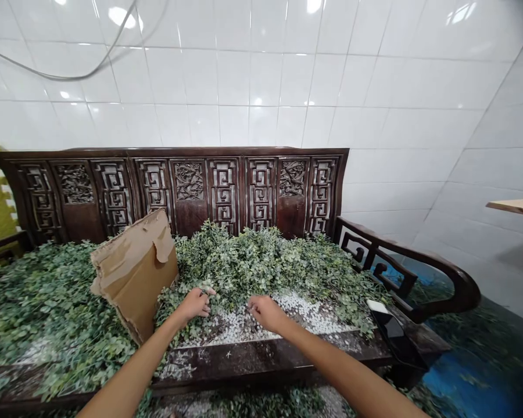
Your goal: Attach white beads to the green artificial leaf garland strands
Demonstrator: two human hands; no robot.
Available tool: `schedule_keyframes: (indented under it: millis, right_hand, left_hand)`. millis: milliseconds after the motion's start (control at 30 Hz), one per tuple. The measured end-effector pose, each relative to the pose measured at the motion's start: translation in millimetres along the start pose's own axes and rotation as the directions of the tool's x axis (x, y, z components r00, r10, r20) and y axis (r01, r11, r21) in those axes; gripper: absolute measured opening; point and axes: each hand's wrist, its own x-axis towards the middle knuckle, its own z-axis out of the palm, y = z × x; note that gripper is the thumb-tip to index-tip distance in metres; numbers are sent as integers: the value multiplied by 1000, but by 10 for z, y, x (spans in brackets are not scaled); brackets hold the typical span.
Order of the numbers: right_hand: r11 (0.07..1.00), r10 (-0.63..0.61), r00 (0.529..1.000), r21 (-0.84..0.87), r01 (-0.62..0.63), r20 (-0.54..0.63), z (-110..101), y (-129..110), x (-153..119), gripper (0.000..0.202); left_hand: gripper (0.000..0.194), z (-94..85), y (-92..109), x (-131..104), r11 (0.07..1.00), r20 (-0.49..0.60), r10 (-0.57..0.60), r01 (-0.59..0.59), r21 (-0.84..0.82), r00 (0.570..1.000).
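Green leafy sprigs (261, 261) lie heaped on the seat of a dark carved wooden bench (239, 363). Many small white pieces (307, 313) are scattered in front of the heap. At the heap's front edge is my left hand (196, 303), its index finger stretched forward and touching or close to the leaves. My right hand (264, 312) is just to the right, fingers curled together above the white pieces; whatever it may pinch is too small to make out. A torn cardboard sheet (142, 273) stands upright left of my left hand.
More sprigs (47, 290) cover the bench's left part. A black phone (394, 331) and a white object (377, 306) lie by the right armrest (457, 290). Blue sheeting (462, 383) with greenery is on the floor at right. A wooden edge (516, 206) juts in at right.
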Motion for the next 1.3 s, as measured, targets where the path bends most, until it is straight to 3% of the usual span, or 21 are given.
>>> schedule_keyframes:
  millis: [133,233,300,467,700,833,1033,1167,1300]
  right_hand:
    - [992,-43,999,120,45,-16,14,-141,49,62]
    - [986,-69,997,152,63,33,45,-260,70,75]
    - [987,-53,997,155,43,62,77,-309,84,67]
    - [977,24,998,209,-35,52,167,-293,120,20]
    - [861,58,995,508,-10,-80,54,-304,142,4]
    - [735,71,986,676,52,-153,-124,-394,145,16]
    - [592,34,982,795,130,-186,-289,-504,84,28]
    - [556,9,979,815,163,-202,-341,-549,23,27]
    - [585,-28,982,793,168,-187,-400,-564,-46,27]
  left_hand:
    - [22,22,62,-152,997,50,22,-18,-81,999]
    - [22,77,145,-236,993,127,71,-58,-100,989]
    - [21,111,200,-278,991,174,106,-89,-104,979]
    - [13,155,270,-304,985,189,163,-150,-80,968]
    - [19,207,281,-316,982,156,187,-187,-16,970]
    - [33,218,382,-427,968,160,250,-251,-10,955]
    - [12,283,576,-606,927,174,352,-369,74,920]
    - [21,349,629,-655,902,125,400,-414,126,908]
    - [29,346,666,-651,870,43,462,-462,172,886]
